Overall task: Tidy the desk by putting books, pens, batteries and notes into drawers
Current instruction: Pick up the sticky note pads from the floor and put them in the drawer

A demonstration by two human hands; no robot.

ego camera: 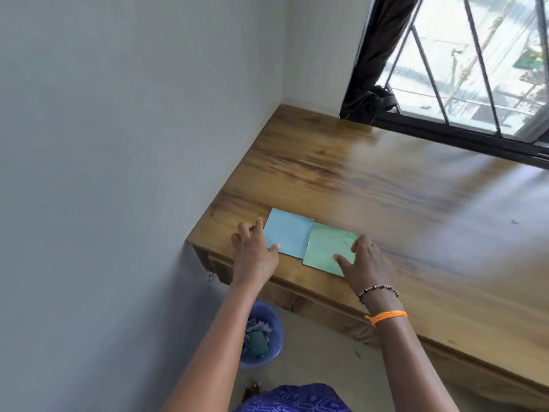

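Two square paper notes lie side by side near the left front corner of the wooden desk [386,179]. The blue note [289,231] is on the left and the green note [328,248] overlaps its right edge. My left hand [255,251] rests on the desk at the blue note's left edge, thumb lying on the note's near corner, fingers spread. At the green note's right edge sits my right hand [362,263], with its thumb lying on the paper. Neither note is lifted off the desk.
A grey wall runs along the desk's left side. A barred window [475,69] with a dark curtain [377,69] stands behind the desk. Under the desk's left end a blue waste bin [274,331] holds paper scraps. The desk's front apron [312,301] shows below the notes.
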